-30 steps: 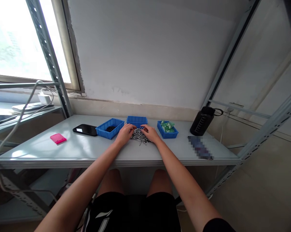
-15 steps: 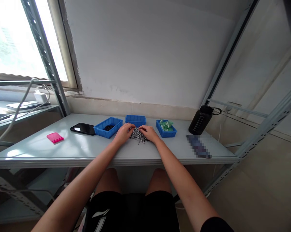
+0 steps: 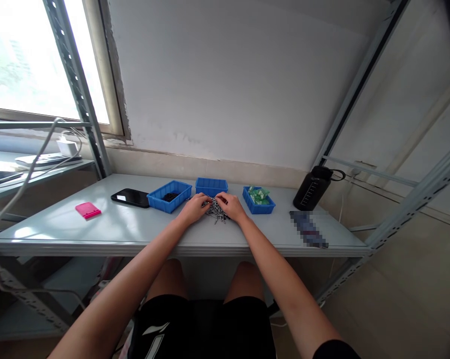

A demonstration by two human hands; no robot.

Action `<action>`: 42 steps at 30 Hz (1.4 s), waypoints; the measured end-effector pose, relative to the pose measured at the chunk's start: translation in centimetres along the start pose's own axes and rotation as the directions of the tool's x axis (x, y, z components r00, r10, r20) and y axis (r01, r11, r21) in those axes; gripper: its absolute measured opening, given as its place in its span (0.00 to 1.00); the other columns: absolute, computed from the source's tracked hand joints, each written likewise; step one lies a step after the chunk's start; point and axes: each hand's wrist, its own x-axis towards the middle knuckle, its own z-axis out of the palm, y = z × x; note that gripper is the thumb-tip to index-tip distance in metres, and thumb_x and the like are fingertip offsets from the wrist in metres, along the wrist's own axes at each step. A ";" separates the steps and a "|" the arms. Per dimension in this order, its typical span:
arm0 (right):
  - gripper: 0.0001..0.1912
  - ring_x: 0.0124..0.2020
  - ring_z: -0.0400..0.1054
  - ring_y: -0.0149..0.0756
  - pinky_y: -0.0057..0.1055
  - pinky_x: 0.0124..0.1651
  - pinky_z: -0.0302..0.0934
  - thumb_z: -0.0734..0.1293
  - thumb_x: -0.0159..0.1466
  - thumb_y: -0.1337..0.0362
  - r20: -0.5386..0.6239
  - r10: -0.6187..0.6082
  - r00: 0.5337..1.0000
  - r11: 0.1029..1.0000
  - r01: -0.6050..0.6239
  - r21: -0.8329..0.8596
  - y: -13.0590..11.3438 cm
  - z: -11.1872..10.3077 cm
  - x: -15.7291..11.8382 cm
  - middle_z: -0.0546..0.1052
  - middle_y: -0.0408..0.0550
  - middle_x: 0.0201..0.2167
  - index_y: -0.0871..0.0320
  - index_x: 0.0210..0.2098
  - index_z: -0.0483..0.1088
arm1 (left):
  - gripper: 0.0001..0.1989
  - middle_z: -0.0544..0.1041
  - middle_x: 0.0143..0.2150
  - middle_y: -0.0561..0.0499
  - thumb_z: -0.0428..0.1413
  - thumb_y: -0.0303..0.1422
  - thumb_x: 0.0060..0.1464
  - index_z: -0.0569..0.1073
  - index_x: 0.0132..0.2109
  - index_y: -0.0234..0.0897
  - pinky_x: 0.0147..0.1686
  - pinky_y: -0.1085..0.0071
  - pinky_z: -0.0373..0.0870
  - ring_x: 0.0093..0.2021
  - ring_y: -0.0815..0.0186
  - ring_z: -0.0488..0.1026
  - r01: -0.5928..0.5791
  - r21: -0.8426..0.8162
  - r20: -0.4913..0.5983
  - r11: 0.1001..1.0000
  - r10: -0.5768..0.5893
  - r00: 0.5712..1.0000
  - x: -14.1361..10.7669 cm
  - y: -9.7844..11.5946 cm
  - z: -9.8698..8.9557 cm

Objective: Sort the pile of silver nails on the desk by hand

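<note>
A pile of small silvery metal pieces, screw-like in shape (image 3: 218,213), lies on the grey table in front of me. My left hand (image 3: 197,207) is at the pile's left side, its fingers curled and pressed together at the upper edge. From the right, my right hand (image 3: 230,205) reaches to the same spot with thumb and fingers pinched. The fingertips of both hands almost meet over the pile. Whatever sits between them is too small to make out. Just behind the hands stands a blue bin (image 3: 211,186), its inside mostly out of sight.
Left of the hands are a blue bin (image 3: 157,203) with dark small parts, a black phone (image 3: 130,197) and a pink case (image 3: 87,210). On the right stand a blue bin (image 3: 264,208) with green packets (image 3: 259,195), a black bottle (image 3: 312,189) and a blurred-out flat object (image 3: 309,229).
The view has shifted slightly. My left hand has drawn back a little from the upper edge of the pile, while my right hand stays about where it was.
</note>
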 end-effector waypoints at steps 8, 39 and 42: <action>0.10 0.30 0.67 0.32 0.25 0.35 0.57 0.59 0.64 0.61 0.048 0.038 0.998 0.995 -0.033 -0.093 0.0 -0.5 -0.2 0.76 0.44 0.29 0.57 0.35 0.71 | 0.11 0.71 0.38 0.48 0.48 0.37 0.58 0.72 0.38 0.37 0.40 0.67 0.67 0.40 0.61 0.70 0.027 -0.017 -0.070 0.999 -0.028 0.997 0.0 0.5 -0.5; 0.10 0.33 0.70 0.34 0.26 0.36 0.56 0.59 0.66 0.62 0.109 0.040 0.993 0.978 -0.017 -0.209 0.0 -0.5 -0.3 0.78 0.45 0.32 0.54 0.38 0.71 | 0.10 0.73 0.40 0.48 0.50 0.36 0.61 0.72 0.41 0.33 0.43 0.63 0.69 0.40 0.65 0.71 0.029 0.007 0.017 1.000 -0.029 0.999 0.2 -0.2 -0.1; 0.11 0.36 0.70 0.35 0.26 0.38 0.57 0.58 0.67 0.61 0.088 0.017 0.996 0.983 -0.001 -0.186 -0.1 -0.4 -0.2 0.78 0.45 0.34 0.54 0.40 0.70 | 0.11 0.73 0.39 0.49 0.51 0.37 0.61 0.72 0.41 0.33 0.43 0.62 0.69 0.40 0.65 0.71 0.022 0.030 0.045 0.999 -0.023 0.999 0.1 -0.1 0.0</action>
